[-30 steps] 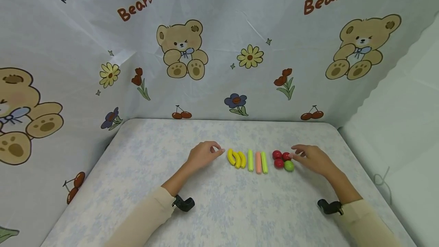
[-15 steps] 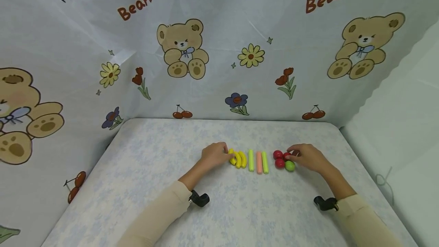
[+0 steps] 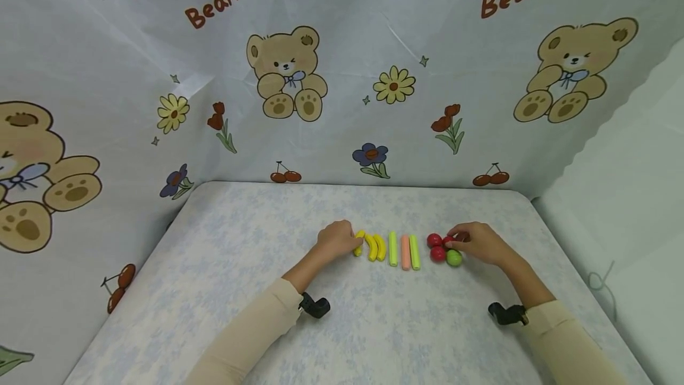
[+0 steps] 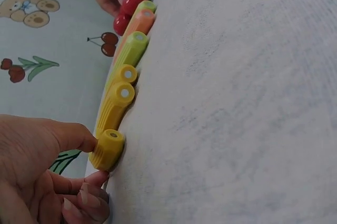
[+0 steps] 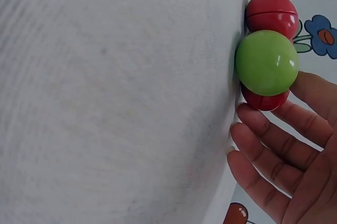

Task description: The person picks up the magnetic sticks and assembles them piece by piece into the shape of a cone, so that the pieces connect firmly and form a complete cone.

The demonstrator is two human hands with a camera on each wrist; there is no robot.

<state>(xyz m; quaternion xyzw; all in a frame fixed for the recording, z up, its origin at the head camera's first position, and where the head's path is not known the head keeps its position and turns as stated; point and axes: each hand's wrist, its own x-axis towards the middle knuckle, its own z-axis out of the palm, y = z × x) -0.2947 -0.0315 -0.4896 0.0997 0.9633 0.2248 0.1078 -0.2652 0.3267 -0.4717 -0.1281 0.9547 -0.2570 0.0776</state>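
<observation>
The leftmost banana [image 4: 107, 150] is on the table [image 3: 374, 319], at the left end of the row, pinched by the left hand [image 3: 338, 239] between thumb and finger. A second ago this hand stood apart from it; contact has since been made, and the piece now sits clear of the other two bananas [image 3: 381, 248]. The rear right red ball [image 5: 265, 102] remains with its group, pinched by the right hand [image 3: 481, 243]; the green ball [image 5: 267, 63] just in front partly hides this grip. Assessment: both ends of the row appear to be handled together, with displacement evident only at the left. Between the hands lie two green sticks [image 3: 393, 248], an orange stick [image 3: 405, 252] between them, then two further red balls [image 3: 437, 254]. A bear-printed cloth [image 3: 342, 46] hangs behind.
</observation>
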